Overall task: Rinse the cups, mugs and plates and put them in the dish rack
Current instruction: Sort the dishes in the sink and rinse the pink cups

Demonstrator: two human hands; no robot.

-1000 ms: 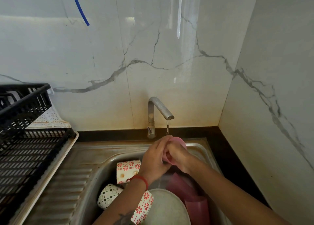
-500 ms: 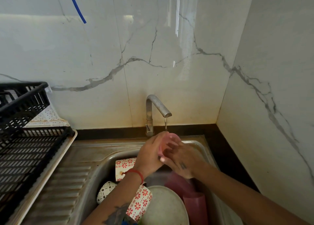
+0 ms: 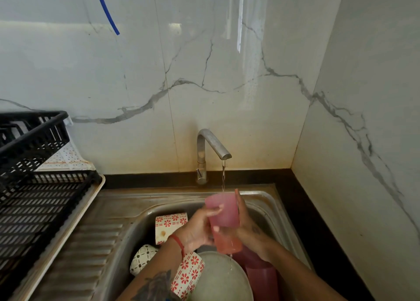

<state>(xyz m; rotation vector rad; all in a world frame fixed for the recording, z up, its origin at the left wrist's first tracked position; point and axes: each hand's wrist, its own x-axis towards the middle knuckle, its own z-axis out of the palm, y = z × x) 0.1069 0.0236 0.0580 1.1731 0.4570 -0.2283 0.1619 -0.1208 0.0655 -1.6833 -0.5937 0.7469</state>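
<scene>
A translucent pink cup (image 3: 223,214) stands upright over the sink, its rim under the thin stream from the tap (image 3: 212,145). My left hand (image 3: 196,229) grips its left side and my right hand (image 3: 248,228) presses against its right side. In the sink (image 3: 136,223) below lie two mugs with red flowers (image 3: 169,225) (image 3: 188,275), a white mug with dark dots (image 3: 142,258), a pale green plate (image 3: 221,278) and more pink cups (image 3: 261,275). The black dish rack (image 3: 34,200) stands at the left.
A ribbed steel drainboard (image 3: 84,255) lies between the rack and the sink basin. Marble walls close in behind and on the right, with a black counter strip (image 3: 318,228) along the sink's right side. A blue tube (image 3: 106,9) hangs on the back wall.
The pink cup was turned from tipped between both hands to upright, with its mouth up under the water. The view shifted slightly.
</scene>
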